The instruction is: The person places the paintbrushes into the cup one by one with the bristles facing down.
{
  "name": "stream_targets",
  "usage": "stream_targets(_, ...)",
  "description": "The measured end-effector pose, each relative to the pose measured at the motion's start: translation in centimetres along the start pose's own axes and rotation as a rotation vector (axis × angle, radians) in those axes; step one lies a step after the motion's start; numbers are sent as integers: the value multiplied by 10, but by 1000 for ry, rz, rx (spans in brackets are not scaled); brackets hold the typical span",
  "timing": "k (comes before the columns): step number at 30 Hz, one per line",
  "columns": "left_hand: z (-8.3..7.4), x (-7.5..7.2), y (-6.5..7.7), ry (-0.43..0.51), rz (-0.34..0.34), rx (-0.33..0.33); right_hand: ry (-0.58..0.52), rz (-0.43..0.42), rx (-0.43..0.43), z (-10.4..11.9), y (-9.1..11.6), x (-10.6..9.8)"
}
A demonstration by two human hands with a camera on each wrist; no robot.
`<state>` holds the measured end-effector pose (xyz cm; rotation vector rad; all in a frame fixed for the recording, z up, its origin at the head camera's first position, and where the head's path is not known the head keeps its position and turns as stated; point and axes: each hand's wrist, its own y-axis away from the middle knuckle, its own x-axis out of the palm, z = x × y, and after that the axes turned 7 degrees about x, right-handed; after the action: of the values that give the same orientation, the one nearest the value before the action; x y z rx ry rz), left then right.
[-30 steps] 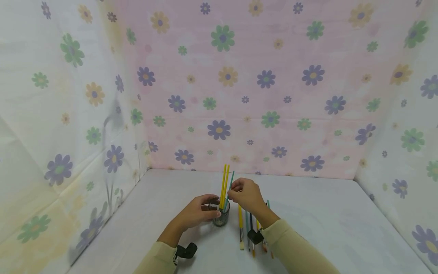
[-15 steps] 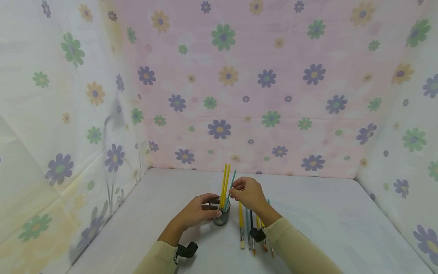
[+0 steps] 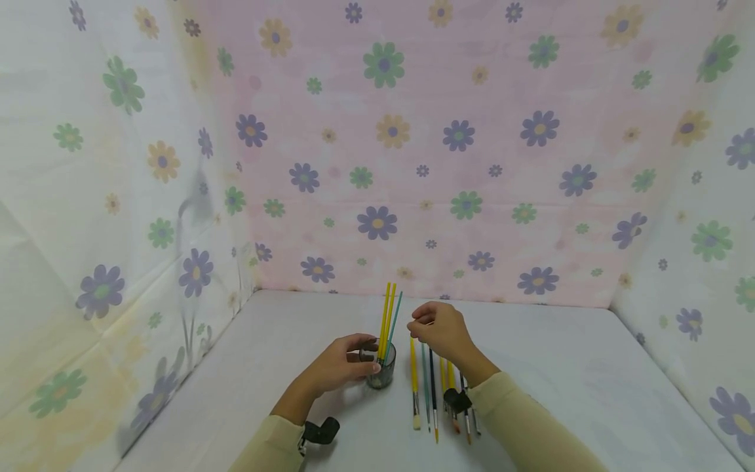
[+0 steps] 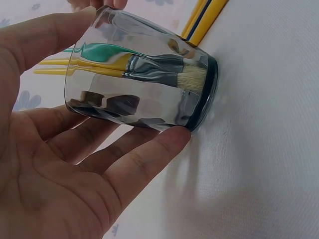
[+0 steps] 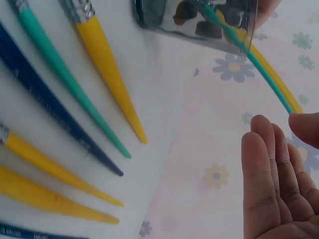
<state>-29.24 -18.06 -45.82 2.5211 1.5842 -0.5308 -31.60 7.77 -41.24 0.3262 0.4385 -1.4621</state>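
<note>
Glass (image 3: 382,380), clear with a dark base, is in the grasp of the left hand (image 3: 345,362), thumb at one side near the rim and fingers along the other. Inside it, bristle ends down, lean two yellow brushes (image 3: 387,321) and one slim teal brush (image 3: 396,321), their handles rising well above the rim. The right hand (image 3: 441,330) is just beside those handles and holds nothing, its thumb apart from its loosely extended fingers. To the right of the glass, more brushes lie in a row on the white table (image 3: 295,328), bristles toward the person: a yellow brush (image 3: 415,380) nearest the glass, then a green brush (image 5: 70,84), a navy brush (image 5: 55,99), two further yellow ones and another navy one, partly hidden under the right wrist. Behind rises a pink floral cloth (image 3: 413,98)
</note>
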Motion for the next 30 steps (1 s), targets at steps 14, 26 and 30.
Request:
stream_targets(14,0,1,1,4,8,5,34,-41,81,-17,1,-26)
stream_targets(26,1,0,1,2,8,3,47,-55,181,-40,1,-37)
stream_targets(30,2,0,0,6,11,11,79,-59,210,-46,2,-41)
